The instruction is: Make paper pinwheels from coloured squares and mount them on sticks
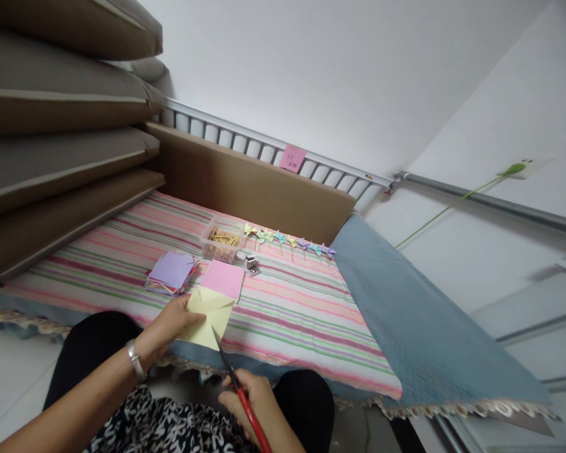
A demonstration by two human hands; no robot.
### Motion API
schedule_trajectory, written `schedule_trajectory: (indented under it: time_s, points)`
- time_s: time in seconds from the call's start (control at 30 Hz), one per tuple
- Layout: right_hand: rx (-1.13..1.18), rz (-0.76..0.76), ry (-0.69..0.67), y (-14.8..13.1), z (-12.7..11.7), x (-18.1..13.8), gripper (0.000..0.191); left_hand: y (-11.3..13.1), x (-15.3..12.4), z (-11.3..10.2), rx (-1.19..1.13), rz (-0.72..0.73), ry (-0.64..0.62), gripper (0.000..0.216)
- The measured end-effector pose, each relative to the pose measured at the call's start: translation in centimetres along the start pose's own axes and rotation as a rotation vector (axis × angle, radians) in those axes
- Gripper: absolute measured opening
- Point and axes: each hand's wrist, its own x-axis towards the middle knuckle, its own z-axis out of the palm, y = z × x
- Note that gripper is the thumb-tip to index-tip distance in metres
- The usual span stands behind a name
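- The left hand is pinching the yellow paper along its left side, the thumb lying on top; a silver bracelet is circling the wrist.
- The right hand is gripping the scissors by their red handles, the fingers partly hiding from view.
- The scissors are pointing up and away from the body, their dark blades meeting the yellow paper near its lower edge; how wide the blades are standing, I cannot tell.
- The yellow paper is sitting at the near edge of the striped cloth, showing slits in its upper part and partly covering the pink paper.
- The stack of coloured paper is lying just left of the pink paper, a purple sheet topping it.
- The clear box is standing behind the pink paper, holding wooden sticks.
- The small metal case is resting near the box, its contents looking too small to tell.
- The paper pinwheels are lying in a row to the right of the box, showing yellow, green, blue and purple.
- The brown board is standing along the far side, a pink note hanging above it.
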Motion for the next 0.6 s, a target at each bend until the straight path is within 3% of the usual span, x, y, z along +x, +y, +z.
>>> schedule_trajectory:
  time_s: [0.2,0.33,0.5,0.6]
  points:
    - [-0.015,-0.069,-0.048,4.8,0.0,0.4,0.033,0.5,0.9,-1.6,0.098,0.03,0.005,0.033]
    - [0.055,-0.105,0.099,6.8,-1.2,0.9,0.034,0.3,1.3,-2.1,0.151,0.023,-0.06,0.035]
    - [0.124,-0.121,0.254,4.3,-3.2,2.2,0.041,-1.0,1.0,-0.7,0.241,0.021,-0.241,0.028]
    - [0.194,-0.2,0.255,1.8,-3.3,3.9,0.043,-1.8,0.5,0.9,0.29,0.023,-0.363,0.022]
